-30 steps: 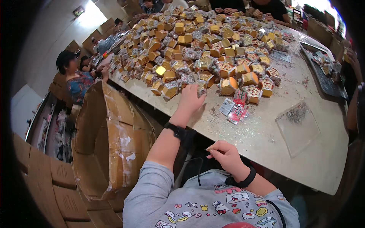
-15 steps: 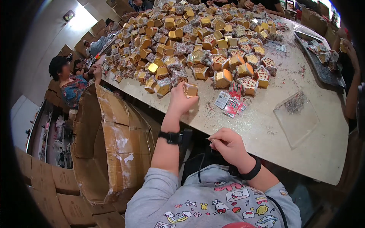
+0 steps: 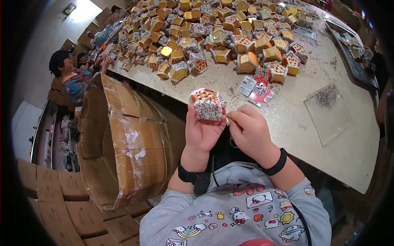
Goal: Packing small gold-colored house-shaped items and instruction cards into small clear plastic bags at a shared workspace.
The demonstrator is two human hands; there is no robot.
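Note:
In my left hand (image 3: 201,137) is a small house-shaped ornament (image 3: 209,110), crusted with white, red and green sprinkles on its side and red and white dots on its face. The fingers cup it from below and behind. Close against its right side, my right hand (image 3: 252,129) is closed in a pinch, and what sits between thumb and finger is too small to make out. Beyond my hands lies a big heap of similar house ornaments (image 3: 248,62), many with gold sides. Printed cards (image 3: 259,91) in red, white and green lie on the table past my right hand.
A clear flat tray (image 3: 328,119) with a bunch of thin dark pieces lies on the table (image 3: 287,135) at right. Behind it is a dark tray (image 3: 349,55) with items. A large open carton (image 3: 139,143) stands at left, near stacked boxes (image 3: 88,217). A co-worker (image 3: 72,78) sits far left.
My left hand has lifted the ornament from the table edge and brought it back beside my right hand, turning its dotted face up. My right hand stays pinched. The view has shifted slightly.

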